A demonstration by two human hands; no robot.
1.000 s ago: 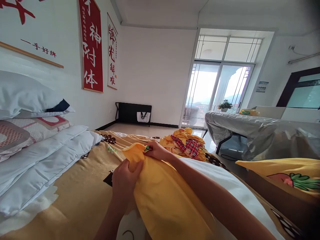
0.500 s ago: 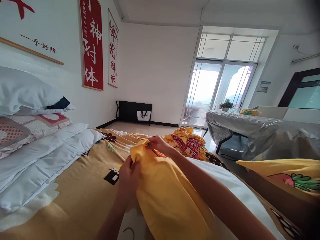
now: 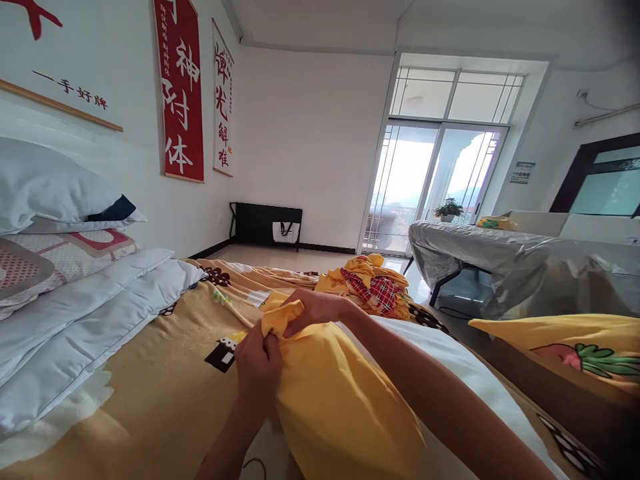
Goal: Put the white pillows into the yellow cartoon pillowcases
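We had the yellow cloth [image 3: 345,393] on the bed, above the tan patterned blanket [image 3: 160,387]. Its long axis ran away from us, leaning a little left, so the gathered end pointed toward the far edge and the broad part spread toward us. Our left hand [image 3: 257,363] pinched the bunched end between thumb and curled fingers, its forearm rising steeply from below. Our right hand [image 3: 319,308] gripped the same end just beside it, wrist bent, its forearm slanting forward and left.
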